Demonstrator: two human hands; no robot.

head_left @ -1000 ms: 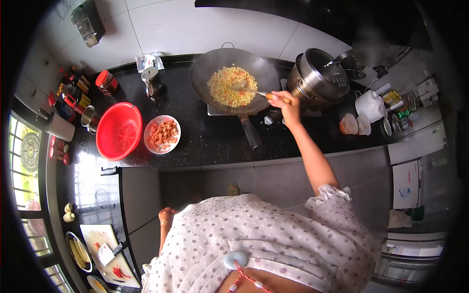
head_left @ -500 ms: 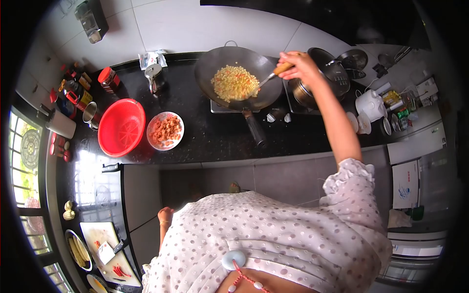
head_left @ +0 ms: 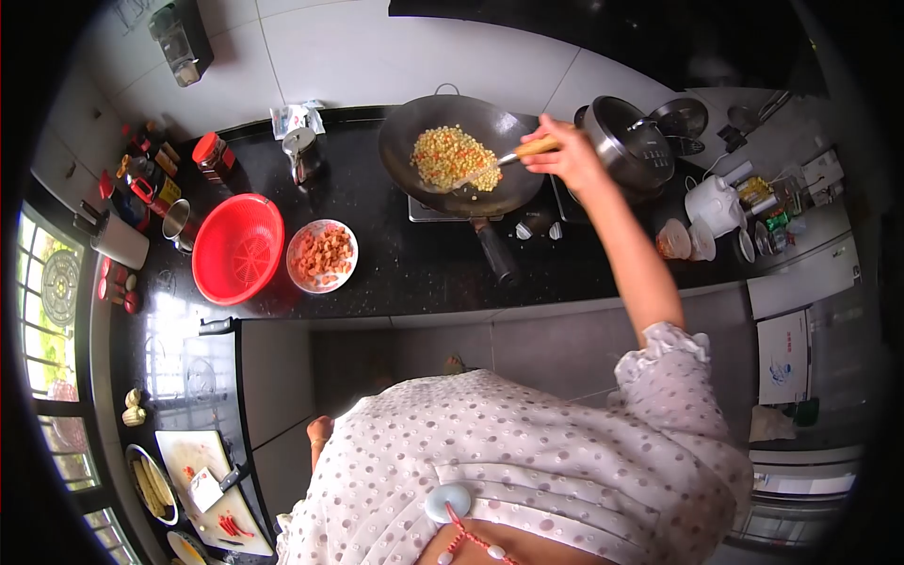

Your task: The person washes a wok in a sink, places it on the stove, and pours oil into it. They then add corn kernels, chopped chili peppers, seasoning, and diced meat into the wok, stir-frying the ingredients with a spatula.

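My right hand (head_left: 567, 158) is closed around the wooden handle of a spatula (head_left: 535, 147). The spatula's metal blade rests among diced yellow corn kernels with orange-red bits (head_left: 450, 155) in a dark wok (head_left: 395, 141). Its black handle points toward me, and the wok sits on a stove burner. My left hand (head_left: 320, 429) hangs low beside my body, away from the counter; its fingers are too small and foreshortened to read. Left of the wok stands a plate (head_left: 296, 274) of diced reddish-brown meat (head_left: 322, 255).
A red plastic colander (head_left: 237, 249) stands beside the plate. A lidded pot (head_left: 617, 141) is right of the wok. Sauce bottles (head_left: 151, 179), a red-lidded jar (head_left: 214, 157) and a metal jug (head_left: 299, 153) line the counter. A cleaver (head_left: 215, 486) lies on the cutting board (head_left: 188, 447) at lower left.
My right hand has moved slightly left and down, and the spatula blade has shifted left through the food. The corn lies heaped a bit differently. My left hand has lowered a little.
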